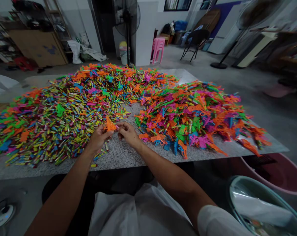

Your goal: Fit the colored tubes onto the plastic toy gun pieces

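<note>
Left hand [98,138] pinches an orange plastic piece [109,125].

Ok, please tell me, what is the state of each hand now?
Left hand: closed, holding an orange plastic piece.
Right hand: closed, pinching a small pink piece.

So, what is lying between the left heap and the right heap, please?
In the head view, mostly bare speckled tabletop lies between the left heap and right heap; the right hand is above that stretch. Farther back, the heaps run together.
</note>
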### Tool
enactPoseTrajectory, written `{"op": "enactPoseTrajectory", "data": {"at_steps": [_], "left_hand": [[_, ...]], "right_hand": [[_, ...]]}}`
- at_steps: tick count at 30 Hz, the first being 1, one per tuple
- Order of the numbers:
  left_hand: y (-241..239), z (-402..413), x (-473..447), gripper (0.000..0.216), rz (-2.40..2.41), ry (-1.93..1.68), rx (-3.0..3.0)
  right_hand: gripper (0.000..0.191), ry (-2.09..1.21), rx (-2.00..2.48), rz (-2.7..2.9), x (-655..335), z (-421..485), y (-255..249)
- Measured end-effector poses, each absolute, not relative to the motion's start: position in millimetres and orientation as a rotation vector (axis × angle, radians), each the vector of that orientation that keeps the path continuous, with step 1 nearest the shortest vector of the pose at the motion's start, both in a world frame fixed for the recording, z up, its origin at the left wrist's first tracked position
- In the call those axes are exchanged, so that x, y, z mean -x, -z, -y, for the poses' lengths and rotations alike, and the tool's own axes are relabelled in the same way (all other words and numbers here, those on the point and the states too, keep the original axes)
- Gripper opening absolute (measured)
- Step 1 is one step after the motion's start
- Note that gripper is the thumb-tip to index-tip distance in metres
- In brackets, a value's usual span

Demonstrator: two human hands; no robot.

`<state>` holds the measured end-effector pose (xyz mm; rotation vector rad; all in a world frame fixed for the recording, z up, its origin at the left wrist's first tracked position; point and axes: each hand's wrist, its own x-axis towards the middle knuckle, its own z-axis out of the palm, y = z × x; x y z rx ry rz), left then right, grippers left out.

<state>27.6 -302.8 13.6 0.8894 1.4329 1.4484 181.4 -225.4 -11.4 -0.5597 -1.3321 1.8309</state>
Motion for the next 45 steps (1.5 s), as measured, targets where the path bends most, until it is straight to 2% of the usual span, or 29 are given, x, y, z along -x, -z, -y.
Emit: {"op": "enactPoseTrajectory", "data": {"at_steps": [8, 12, 19, 31, 37, 45], "left_hand": [[-18, 303, -37, 0.039, -1.289, -1.523, -0.643], [-14, 300, -41, 0.044, -1.360, -1.686, -0.584], [-12, 299, -53, 0.052, -1.375, -1.705, -0.623], [-10, 302, -77, 0.046, -1.434, -1.809, -0.594], [-12, 301, -77, 0.048, -1.487, -1.808, -0.583], [-10, 300, -82, 0.049, -1.527, -1.807, -0.535]], "right_hand": [[0.033, -1.830, 0.580, 1.246, -188, 233, 8], [0.034, -1.868, 0.613, 1.169, -191, 239, 4], [0.037, -1.912, 0.601, 1.155, -193, 247, 10], [0.039, -1.960, 0.578, 1.099, -197, 252, 19], [0.036, -1.748, 0.636, 1.213, -199, 253, 15], [0.031, -1.680, 0.655, 1.314, -203, 257, 19]]}}
